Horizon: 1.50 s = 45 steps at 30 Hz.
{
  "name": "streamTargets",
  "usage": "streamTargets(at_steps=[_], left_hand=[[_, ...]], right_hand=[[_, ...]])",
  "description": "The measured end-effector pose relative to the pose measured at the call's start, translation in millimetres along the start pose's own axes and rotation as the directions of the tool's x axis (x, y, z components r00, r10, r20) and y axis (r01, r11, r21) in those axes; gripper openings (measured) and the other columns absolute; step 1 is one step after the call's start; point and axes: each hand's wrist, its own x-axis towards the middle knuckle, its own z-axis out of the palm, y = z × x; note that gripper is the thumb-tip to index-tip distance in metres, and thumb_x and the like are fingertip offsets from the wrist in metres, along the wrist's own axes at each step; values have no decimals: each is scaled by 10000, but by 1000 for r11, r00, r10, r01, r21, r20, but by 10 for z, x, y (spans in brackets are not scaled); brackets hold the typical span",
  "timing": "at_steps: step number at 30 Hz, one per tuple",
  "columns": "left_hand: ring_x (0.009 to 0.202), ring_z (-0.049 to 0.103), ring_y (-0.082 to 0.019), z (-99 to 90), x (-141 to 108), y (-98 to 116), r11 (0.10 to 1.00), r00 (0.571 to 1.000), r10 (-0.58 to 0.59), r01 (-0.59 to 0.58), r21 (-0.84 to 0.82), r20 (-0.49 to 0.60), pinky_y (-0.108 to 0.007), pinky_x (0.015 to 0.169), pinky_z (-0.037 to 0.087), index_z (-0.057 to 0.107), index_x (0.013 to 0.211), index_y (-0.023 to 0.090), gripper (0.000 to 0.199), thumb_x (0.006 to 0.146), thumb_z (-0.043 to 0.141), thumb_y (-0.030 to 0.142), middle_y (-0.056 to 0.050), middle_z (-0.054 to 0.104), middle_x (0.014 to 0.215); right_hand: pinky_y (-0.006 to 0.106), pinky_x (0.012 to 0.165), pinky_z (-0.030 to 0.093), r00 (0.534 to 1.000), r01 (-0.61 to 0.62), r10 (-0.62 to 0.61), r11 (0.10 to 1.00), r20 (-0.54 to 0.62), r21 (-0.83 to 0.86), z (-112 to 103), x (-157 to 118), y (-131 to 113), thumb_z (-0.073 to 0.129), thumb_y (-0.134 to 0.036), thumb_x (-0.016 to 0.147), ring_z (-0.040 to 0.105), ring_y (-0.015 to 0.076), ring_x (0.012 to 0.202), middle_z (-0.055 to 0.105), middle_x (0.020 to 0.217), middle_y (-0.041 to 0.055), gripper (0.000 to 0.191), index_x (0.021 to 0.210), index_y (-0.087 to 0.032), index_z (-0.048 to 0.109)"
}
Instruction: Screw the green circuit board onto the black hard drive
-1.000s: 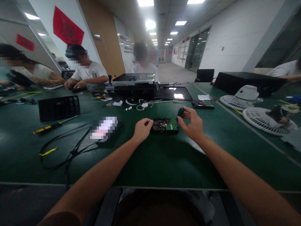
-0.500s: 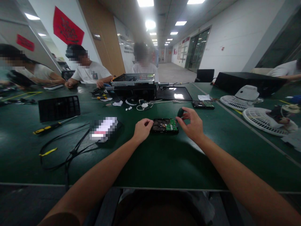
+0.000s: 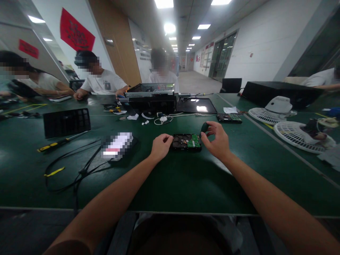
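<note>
A hard drive (image 3: pixel 183 142) lies flat on the green table in front of me, its green circuit board facing up on the right side. My left hand (image 3: pixel 160 145) is closed in a pinch on the drive's left edge. Between the thumb and fingers of my right hand (image 3: pixel 217 140) is a short screwdriver (image 3: pixel 204 127) with a dark, rounded handle. It stands nearly upright at the drive's right edge; its tip is too small to make out.
Left of me are a yellow-black screwdriver (image 3: pixel 53 144), black cables (image 3: pixel 83 171) and a black panel (image 3: pixel 67 123). Further back stand an opened computer case (image 3: pixel 151 102) and a second hard drive (image 3: pixel 230 118). White fan parts (image 3: pixel 302 136) lie right. Co-workers sit across the table.
My right hand has shifted very slightly at the drive's right edge, its fingers changing position on the screwdriver. My left hand stays put. Across the table, a co-worker's hand has moved toward the computer case.
</note>
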Motion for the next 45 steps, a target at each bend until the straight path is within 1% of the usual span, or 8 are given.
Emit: streamTargets(at_steps=[12, 16, 19, 24, 31, 37, 41, 45], left_hand=[[874, 696, -201, 9, 6, -16, 1000, 1000, -10, 10, -3, 9, -304, 767, 511, 779, 1007, 215, 193, 1016, 627, 333, -29, 775, 985], [868, 694, -204, 19, 20, -26, 1000, 999, 26, -25, 18, -22, -312, 780, 506, 787, 974, 210, 198, 1005, 640, 338, -31, 777, 967], [874, 695, -206, 28, 29, -36, 999, 999, 43, -43, 14, -31, -315, 786, 506, 788, 961, 207, 206, 1002, 642, 346, -33, 776, 960], [888, 697, -208, 14, 11, -32, 1000, 1000, 28, -28, -6, 1, -315, 770, 513, 781, 1002, 212, 215, 1012, 622, 357, -34, 776, 995], [870, 692, -206, 13, 8, -26, 1000, 1000, 15, -15, -5, -1, -313, 752, 509, 780, 990, 214, 218, 1009, 622, 364, -30, 772, 968], [882, 696, -206, 9, 7, -25, 1000, 1000, -8, 8, -13, 12, -308, 769, 514, 779, 1006, 216, 206, 1011, 624, 350, -33, 774, 990], [889, 693, -206, 5, -2, -17, 1000, 1000, -9, 9, -4, 14, -305, 761, 511, 780, 1003, 215, 206, 1012, 627, 351, -32, 776, 1000], [871, 692, -203, 12, 4, -23, 1000, 1000, 16, -16, 2, 5, -307, 748, 504, 783, 988, 210, 204, 1010, 629, 343, -30, 774, 977]], right_hand=[[452, 771, 636, 999, 35, -35, 999, 25, 5, -28, 20, 7, 684, -284, 918, 673, 223, 813, 656, 1105, 77, 482, 1375, -266, 530], [442, 756, 644, 998, 53, -54, 998, 28, 26, -23, 35, 17, 697, -297, 915, 664, 223, 839, 618, 1119, 79, 483, 1373, -276, 546], [433, 749, 654, 999, 35, -37, 998, 33, 58, -21, 34, 17, 703, -290, 910, 672, 214, 848, 598, 1167, 88, 491, 1377, -279, 553], [453, 796, 670, 997, -27, 17, 990, 72, 139, -15, 11, 39, 684, -259, 911, 711, 243, 927, 634, 1188, 97, 518, 1406, -276, 530], [429, 744, 665, 996, -70, 64, 992, 63, 105, -20, 13, 42, 712, -303, 904, 728, 229, 853, 672, 1108, 82, 485, 1354, -252, 537], [422, 735, 654, 997, -70, 67, 994, 34, 85, -15, 21, 21, 742, -332, 894, 717, 206, 789, 679, 1108, 77, 475, 1314, -248, 536], [439, 752, 654, 998, -45, 43, 997, 36, 62, -24, 19, 11, 744, -356, 897, 706, 211, 796, 680, 1099, 73, 493, 1335, -257, 539], [448, 776, 651, 999, -28, 24, 997, 44, 70, -37, 17, 2, 684, -321, 931, 708, 215, 824, 680, 1117, 86, 461, 1362, -254, 536]])
